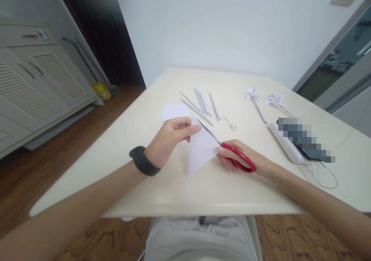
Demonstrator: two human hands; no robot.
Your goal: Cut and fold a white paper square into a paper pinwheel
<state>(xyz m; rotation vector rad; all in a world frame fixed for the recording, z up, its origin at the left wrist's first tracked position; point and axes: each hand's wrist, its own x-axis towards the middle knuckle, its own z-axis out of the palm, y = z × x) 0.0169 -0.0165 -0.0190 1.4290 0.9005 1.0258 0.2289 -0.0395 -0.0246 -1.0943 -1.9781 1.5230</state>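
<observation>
The left hand (171, 139) pinches a creased white paper triangle (200, 149) between thumb and fingers over the middle of a smooth cream-coloured table (171, 193), while the right hand (234, 155), at the triangle's three o'clock, has its fingers clamped on red-handled metal scissors (224, 144) — their blades against the paper's upper edge. From the triangle, slim rolled white paper tubes (215, 106) lie toward twelve o'clock, flat white paper (175, 111) toward eleven, and two white paper pinwheels (252, 94) toward two.
</observation>
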